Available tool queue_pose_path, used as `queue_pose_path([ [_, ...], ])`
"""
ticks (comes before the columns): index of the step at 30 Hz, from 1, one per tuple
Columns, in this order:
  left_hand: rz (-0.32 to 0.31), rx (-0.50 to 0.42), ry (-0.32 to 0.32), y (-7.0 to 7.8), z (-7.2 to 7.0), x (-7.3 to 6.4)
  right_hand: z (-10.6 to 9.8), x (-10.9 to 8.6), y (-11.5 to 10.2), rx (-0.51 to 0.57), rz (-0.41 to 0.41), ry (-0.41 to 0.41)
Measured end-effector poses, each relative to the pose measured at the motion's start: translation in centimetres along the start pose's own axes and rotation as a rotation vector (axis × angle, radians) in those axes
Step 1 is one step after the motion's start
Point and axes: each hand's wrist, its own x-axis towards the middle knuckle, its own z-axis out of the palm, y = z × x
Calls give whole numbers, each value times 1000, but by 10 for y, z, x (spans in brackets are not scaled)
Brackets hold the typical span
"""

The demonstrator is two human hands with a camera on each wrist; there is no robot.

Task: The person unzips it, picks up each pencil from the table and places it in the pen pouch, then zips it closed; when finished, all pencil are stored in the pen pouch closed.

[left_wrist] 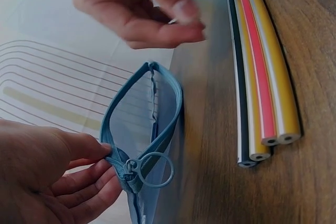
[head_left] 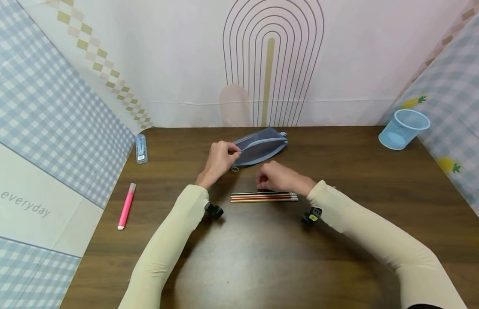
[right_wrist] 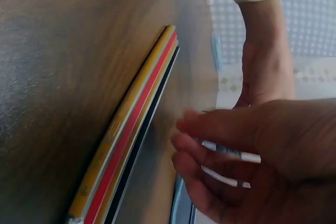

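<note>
My left hand (head_left: pixel 219 159) pinches the rim of a blue see-through zip pencil case (head_left: pixel 264 150) between thumb and fingers, beside the zip pull with its round ring (left_wrist: pixel 157 170). The case's mouth gapes in the left wrist view. Several striped pencils (head_left: pixel 263 197), coloured black, yellow and red, lie side by side on the table in front of the case. Just behind them hovers my right hand (head_left: pixel 279 177), its fingers loosely bent and nothing visible in its grasp. In the right wrist view its fingertips (right_wrist: pixel 184 124) are apart from the pencils.
A light blue cup-shaped bin (head_left: pixel 404 128) stands at the back right of the brown table (head_left: pixel 239 266). On the left lie a pink marker (head_left: pixel 126 207) and a small blue packet (head_left: pixel 141 149). Patterned cloth hangs behind and along both sides.
</note>
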Motion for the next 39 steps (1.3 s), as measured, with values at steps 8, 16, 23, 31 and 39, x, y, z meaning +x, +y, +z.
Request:
queue_pose_path([
  [8, -12, 6, -10, -2, 1, -1, 9, -1, -1, -62, -15, -86],
  [16, -9, 7, -16, -1, 0, 1, 14, -2, -7, -190, 23, -37],
  [23, -17, 16, -14, -1, -2, 2, 10, -2, -4, -309, -38, -19],
  [31, -13, -15, -3, -1, -3, 4, -14, -3, 9, -64, -86, -40],
  [39, -34, -35, 20, -5, -5, 3, -33, -7, 31, 390, -72, 69],
])
